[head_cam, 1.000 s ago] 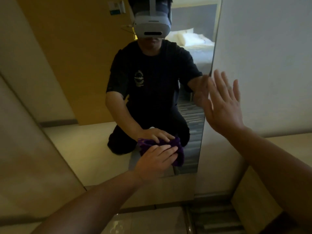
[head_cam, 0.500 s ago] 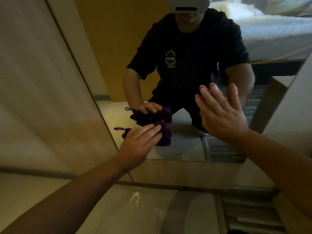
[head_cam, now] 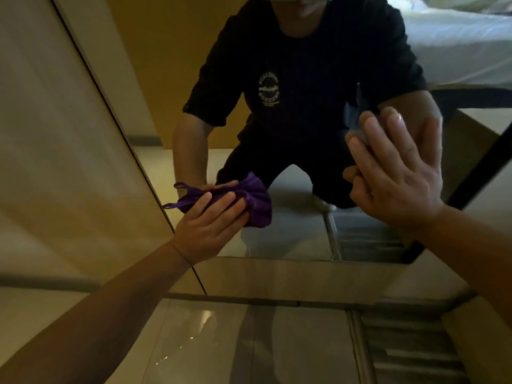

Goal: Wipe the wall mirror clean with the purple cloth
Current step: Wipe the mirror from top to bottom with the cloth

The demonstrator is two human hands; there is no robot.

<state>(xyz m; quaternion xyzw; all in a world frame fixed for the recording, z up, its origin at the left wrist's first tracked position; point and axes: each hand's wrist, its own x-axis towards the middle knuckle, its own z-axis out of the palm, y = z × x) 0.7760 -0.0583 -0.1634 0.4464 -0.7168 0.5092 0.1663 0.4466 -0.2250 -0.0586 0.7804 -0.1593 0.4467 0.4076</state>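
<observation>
Bunched under your left hand, the purple cloth pressed the wall mirror (low, near its left edge); your right hand lay open-palmed against the glass.

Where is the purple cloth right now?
Head view, left of centre: the purple cloth is bunched under the left hand, pressed to the mirror near its lower left corner.

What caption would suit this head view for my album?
Left hand presses a purple cloth to the mirror near its lower left corner; right hand is open against the glass.
</observation>
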